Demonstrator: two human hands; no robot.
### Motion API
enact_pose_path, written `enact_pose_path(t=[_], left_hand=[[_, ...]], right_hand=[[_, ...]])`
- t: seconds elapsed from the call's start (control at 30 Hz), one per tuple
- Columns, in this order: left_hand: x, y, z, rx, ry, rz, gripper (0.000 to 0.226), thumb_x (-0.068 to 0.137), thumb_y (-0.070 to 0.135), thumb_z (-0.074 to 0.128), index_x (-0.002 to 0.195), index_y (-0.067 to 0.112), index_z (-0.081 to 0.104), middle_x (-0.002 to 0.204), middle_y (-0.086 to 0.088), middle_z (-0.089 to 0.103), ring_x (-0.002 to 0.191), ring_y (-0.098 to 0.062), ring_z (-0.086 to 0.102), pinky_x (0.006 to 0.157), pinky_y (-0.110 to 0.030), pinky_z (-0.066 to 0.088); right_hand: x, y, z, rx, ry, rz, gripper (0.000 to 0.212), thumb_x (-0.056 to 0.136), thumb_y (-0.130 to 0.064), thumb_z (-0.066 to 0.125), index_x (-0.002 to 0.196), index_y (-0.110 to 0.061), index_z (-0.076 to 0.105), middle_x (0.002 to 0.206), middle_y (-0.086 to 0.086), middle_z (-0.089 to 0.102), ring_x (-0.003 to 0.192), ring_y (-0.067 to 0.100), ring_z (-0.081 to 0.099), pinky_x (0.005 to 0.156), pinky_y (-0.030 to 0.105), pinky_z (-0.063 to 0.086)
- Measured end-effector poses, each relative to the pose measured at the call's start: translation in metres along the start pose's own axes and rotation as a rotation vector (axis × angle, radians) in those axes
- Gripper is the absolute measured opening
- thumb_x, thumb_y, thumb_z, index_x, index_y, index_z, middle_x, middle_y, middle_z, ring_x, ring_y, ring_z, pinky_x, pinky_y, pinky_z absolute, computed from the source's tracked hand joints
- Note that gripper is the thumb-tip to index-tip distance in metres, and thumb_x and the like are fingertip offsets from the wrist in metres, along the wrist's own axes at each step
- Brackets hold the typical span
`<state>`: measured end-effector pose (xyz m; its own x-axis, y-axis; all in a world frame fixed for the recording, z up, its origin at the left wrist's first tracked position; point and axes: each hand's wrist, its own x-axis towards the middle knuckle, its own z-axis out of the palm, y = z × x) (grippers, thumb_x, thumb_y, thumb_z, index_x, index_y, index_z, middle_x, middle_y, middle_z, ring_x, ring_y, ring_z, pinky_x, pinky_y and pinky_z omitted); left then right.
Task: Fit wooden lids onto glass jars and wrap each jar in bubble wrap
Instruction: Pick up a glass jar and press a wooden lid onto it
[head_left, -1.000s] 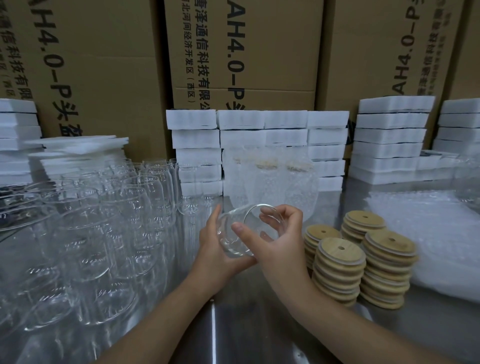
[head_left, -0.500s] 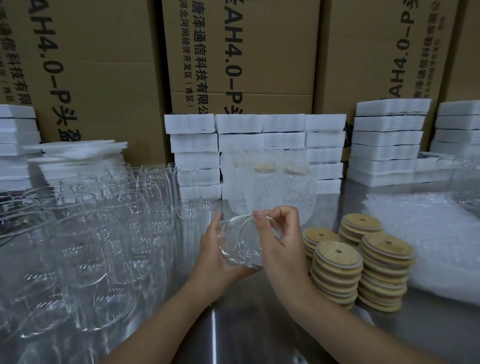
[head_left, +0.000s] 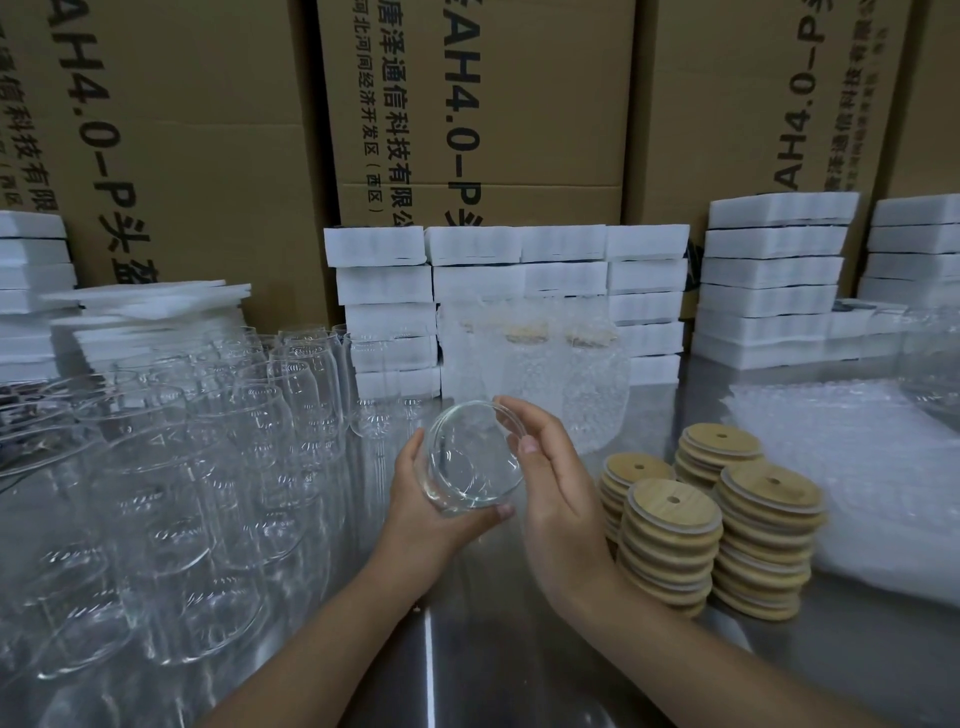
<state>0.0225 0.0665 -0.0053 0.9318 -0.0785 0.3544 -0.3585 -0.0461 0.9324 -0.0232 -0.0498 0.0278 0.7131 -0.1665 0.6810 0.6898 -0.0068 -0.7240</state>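
The left hand (head_left: 426, 499) cups a clear glass jar (head_left: 470, 457) from below and from the left, with the thumb up the jar's left side and the fingertips curled under its lower wall. The right hand (head_left: 550, 483) grips the same jar at the mouth, with its fingers hooked over the far rim and its thumb against the right side of the rim. The jar is held between the two hands, in the air above the steel counter (head_left: 467, 649). It has no lid on. It is tilted so the open mouth faces up and toward the viewer. Its long axis runs from that mouth down and away to the base, which shows through the glass.

Just right of the right hand, four stacks of round wooden lids (head_left: 672, 506) stand on the counter, each lid with a small hole. Sheets of bubble wrap (head_left: 857, 467) lie further right. Many empty jars (head_left: 208, 467) crowd the counter to the left. Behind the hands stand wrapped jars (head_left: 545, 374), then stacked white foam blocks (head_left: 519, 270), then tall cardboard boxes (head_left: 467, 104).
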Motion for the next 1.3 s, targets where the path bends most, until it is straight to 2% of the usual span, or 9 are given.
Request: enact_pose_path(t=[0.13,0.23,0.37,0.53,0.67,0.77,1.0,1.13,1.3], left_hand=[[0.002,0.001,0.0,-0.014,0.048,0.008,0.134,0.03,0.051,0.087,0.147,0.027,0.025,0.146,0.0,0.037,0.133,-0.017,0.044,0.107,-0.048,0.043],[0.003,0.0,-0.001,0.005,0.076,0.03,0.129,0.033,0.048,0.084,0.146,0.028,0.025,0.147,-0.003,0.037,0.131,-0.021,0.047,0.107,-0.05,0.043],[0.005,0.0,-0.005,0.077,0.08,0.075,0.126,0.039,0.047,0.08,0.147,0.035,0.017,0.151,-0.002,0.032,0.133,-0.018,0.045,0.109,-0.047,0.042],[0.004,0.002,-0.005,0.154,0.08,0.06,0.124,0.044,0.046,0.079,0.148,0.036,0.014,0.151,-0.007,0.032,0.136,-0.022,0.041,0.108,-0.048,0.042],[0.004,0.003,-0.005,0.254,0.133,0.153,0.105,0.057,0.032,0.092,0.142,0.035,0.031,0.146,0.009,0.032,0.134,-0.006,0.036,0.109,-0.034,0.039],[0.0,0.013,-0.002,0.11,0.077,0.167,0.085,0.048,0.052,0.085,0.123,0.036,0.05,0.12,0.023,0.058,0.11,0.005,0.057,0.09,-0.021,0.049],[-0.003,0.02,0.003,-0.288,0.034,-0.114,0.073,0.065,0.058,0.076,0.119,0.015,0.055,0.094,-0.006,0.074,0.077,-0.018,0.073,0.054,-0.032,0.056],[-0.003,0.029,0.005,-0.511,-0.073,-0.345,0.078,0.064,0.079,0.06,0.117,0.022,0.054,0.097,-0.017,0.074,0.081,-0.029,0.073,0.066,-0.038,0.056],[-0.006,0.037,0.002,-0.832,-0.213,-0.599,0.095,0.063,0.082,0.048,0.117,0.004,0.059,0.109,-0.024,0.068,0.089,-0.036,0.072,0.069,-0.04,0.06]], right_hand=[[-0.003,-0.001,0.0,-0.085,-0.118,-0.007,0.044,0.088,-0.017,0.039,0.126,-0.039,0.042,0.135,-0.018,0.048,0.129,-0.006,0.04,0.107,0.017,0.03],[-0.005,0.0,0.001,-0.185,-0.183,-0.022,0.05,0.088,-0.026,0.049,0.131,-0.043,0.031,0.141,-0.018,0.038,0.13,-0.011,0.033,0.102,0.008,0.031],[-0.006,0.0,0.003,-0.23,-0.127,-0.049,0.059,0.076,-0.052,0.062,0.128,-0.042,0.035,0.137,-0.016,0.041,0.128,-0.008,0.038,0.1,0.006,0.031],[-0.005,0.0,0.002,-0.225,-0.116,-0.039,0.062,0.072,-0.051,0.069,0.125,-0.041,0.038,0.133,-0.017,0.044,0.126,-0.008,0.04,0.1,0.008,0.031],[-0.005,-0.002,0.002,-0.246,-0.124,-0.058,0.058,0.078,-0.057,0.057,0.13,-0.043,0.034,0.138,-0.016,0.04,0.129,-0.007,0.036,0.098,0.007,0.032],[-0.004,-0.002,0.0,-0.214,-0.133,-0.042,0.052,0.086,-0.057,0.042,0.134,-0.044,0.029,0.143,-0.014,0.038,0.134,-0.003,0.033,0.106,0.016,0.031],[-0.005,0.003,0.001,-0.335,-0.122,-0.046,0.035,0.087,-0.053,0.037,0.12,-0.043,0.04,0.131,-0.017,0.044,0.126,-0.006,0.037,0.102,0.009,0.029],[-0.005,0.003,0.002,-0.314,-0.137,-0.063,0.038,0.082,-0.053,0.051,0.117,-0.037,0.047,0.128,-0.015,0.046,0.123,-0.007,0.041,0.091,0.002,0.032],[-0.004,0.004,0.001,-0.294,-0.139,-0.117,0.061,0.065,-0.051,0.075,0.118,-0.038,0.049,0.13,-0.012,0.049,0.128,0.0,0.042,0.103,0.012,0.033]])
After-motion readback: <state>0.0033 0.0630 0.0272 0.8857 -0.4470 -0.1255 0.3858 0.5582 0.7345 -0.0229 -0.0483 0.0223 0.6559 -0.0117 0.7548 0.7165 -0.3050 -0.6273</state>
